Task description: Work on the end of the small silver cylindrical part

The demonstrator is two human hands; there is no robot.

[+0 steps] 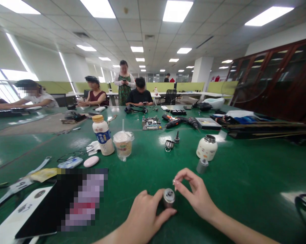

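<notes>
My left hand (149,211) is closed around a small metal cylinder (169,199) that stands on the green table and looks like a small motor. Its round top faces up and shows dark holes. Just right of that top, my right hand (193,191) has thumb and index finger pinched together; anything between them is too small to make out. Beyond the right hand stands another small grey cylinder (202,166), in front of a cream-coloured bottle (206,148) without a lid. Farther off lie a metal lid-like piece with a ring (169,145) and a dark pointed part (177,137).
To the left stand a drink bottle (103,136) and a lidded cup with a straw (123,145). A tablet-like slab (48,206) lies at the near left. Power drills (179,121) and a circuit board (152,123) lie farther back. Several people sit or stand beyond.
</notes>
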